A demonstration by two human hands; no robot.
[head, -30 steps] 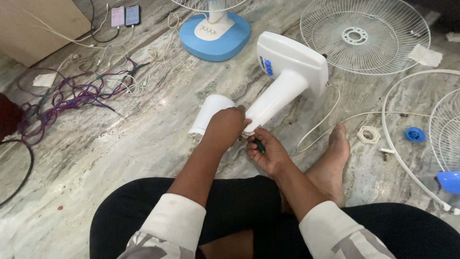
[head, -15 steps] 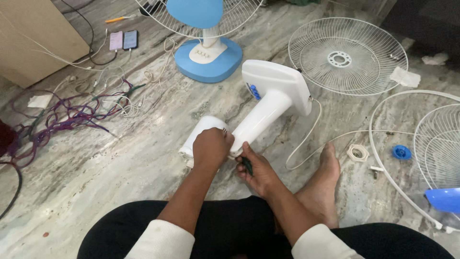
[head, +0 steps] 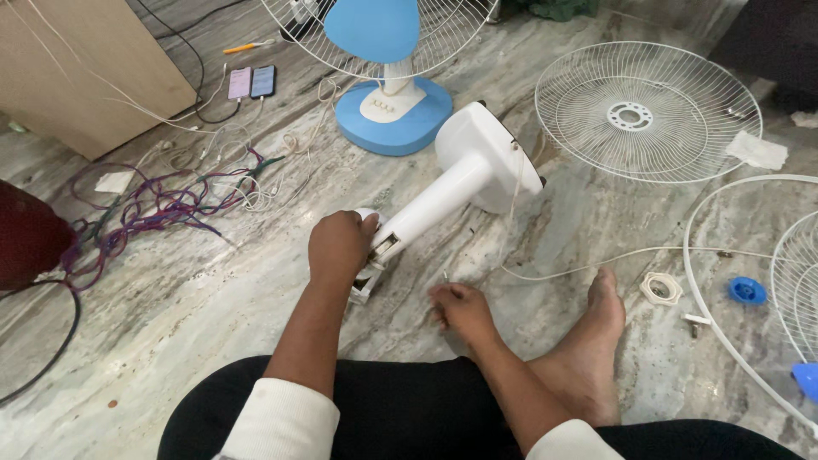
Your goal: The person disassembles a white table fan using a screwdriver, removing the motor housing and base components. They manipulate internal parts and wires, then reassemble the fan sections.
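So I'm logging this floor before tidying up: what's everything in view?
fan stand: one, white, lying on floor, centre
assembled fan: one, blue and white, top centre
fan grille: one, white, flat, top right
wire tangle: one, purple and white, left
phones: two, top left
ring nut: one, white, right
cap: one, blue, right
left hand: gripping stand's lower end
right hand: on floor; whether it holds anything is unclear
bare foot: one, right

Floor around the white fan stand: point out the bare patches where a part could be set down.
Bare marble lies left of the left hand, short of the purple wire tangle, and between the white fan stand and the foot. Crowded: wires at left, fan grille and small parts at right.
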